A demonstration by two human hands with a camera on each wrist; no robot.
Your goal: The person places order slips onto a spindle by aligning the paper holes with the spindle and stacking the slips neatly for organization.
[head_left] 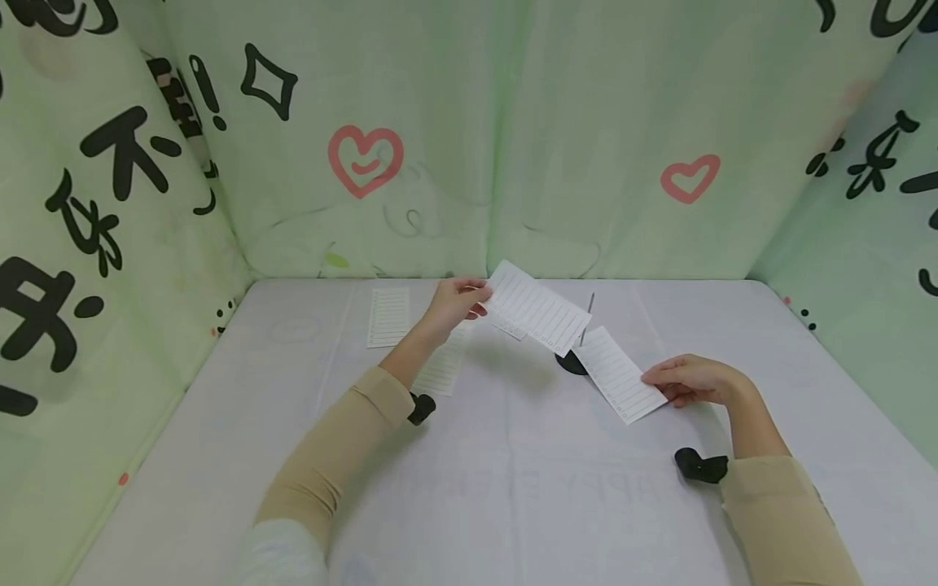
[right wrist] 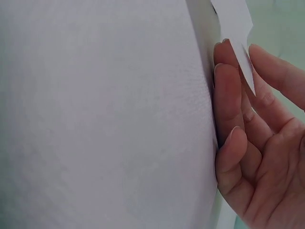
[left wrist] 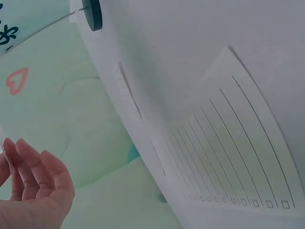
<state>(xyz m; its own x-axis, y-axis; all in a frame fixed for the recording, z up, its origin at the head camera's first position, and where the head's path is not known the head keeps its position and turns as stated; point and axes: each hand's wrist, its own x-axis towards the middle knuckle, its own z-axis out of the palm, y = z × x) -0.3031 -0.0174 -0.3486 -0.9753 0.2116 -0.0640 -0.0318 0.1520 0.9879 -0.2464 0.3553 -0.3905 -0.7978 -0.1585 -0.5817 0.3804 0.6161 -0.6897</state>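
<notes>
My left hand (head_left: 454,304) pinches the left end of a lined paper slip (head_left: 538,308), held raised and slanting down to the right. The slip's far end overlaps the thin upright rod of a spike (head_left: 591,301) on a round black base (head_left: 569,364). My right hand (head_left: 692,380) pinches a second lined slip (head_left: 617,376) by its lower right end; its upper end reaches the spike's base in the head view. In the right wrist view, this slip (right wrist: 238,36) runs between thumb and fingers. The left wrist view shows the left fingers (left wrist: 56,167) curled, with only a sliver of paper.
More lined slips lie on the white table: one at the back left (head_left: 388,317), another beside the left forearm (head_left: 441,368), and a partly hidden one (head_left: 508,327) behind the raised slip. Printed green curtains (head_left: 440,203) enclose the table's back and sides.
</notes>
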